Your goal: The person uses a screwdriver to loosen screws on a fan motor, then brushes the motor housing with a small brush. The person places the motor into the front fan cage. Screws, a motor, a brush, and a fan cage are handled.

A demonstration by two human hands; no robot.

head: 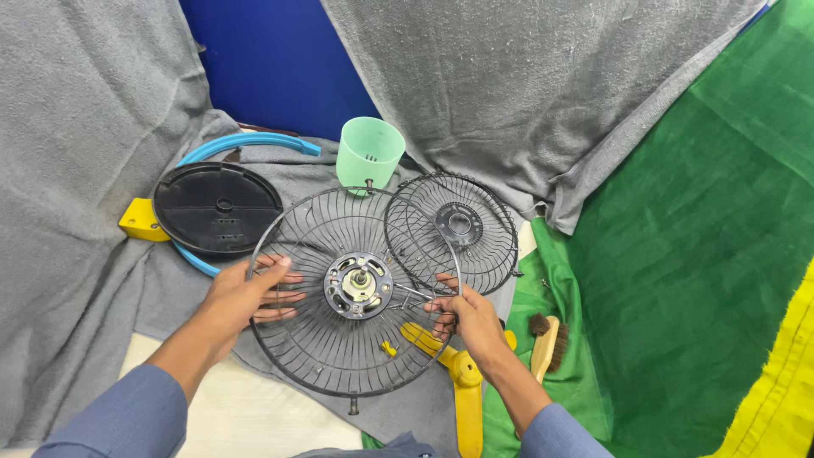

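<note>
Both hands, left hand at nine o'clock and right hand at three, grasp the rear fan guard, which hides the yellow stand partly; front guard overlaps it.

Setting: improvised repair or assembly station for a small electric fan.
Work surface: bench draped in grey cloth, with green cloth on the right.
Backdrop: blue panel at the far side, partly hung with grey fabric.
Dismantled parts: wire guard with motor hub in the middle; second wire guard just right of it; black round base plate far left; yellow fan body near.
Tools: bristle brush right; pale green cup far.
</note>
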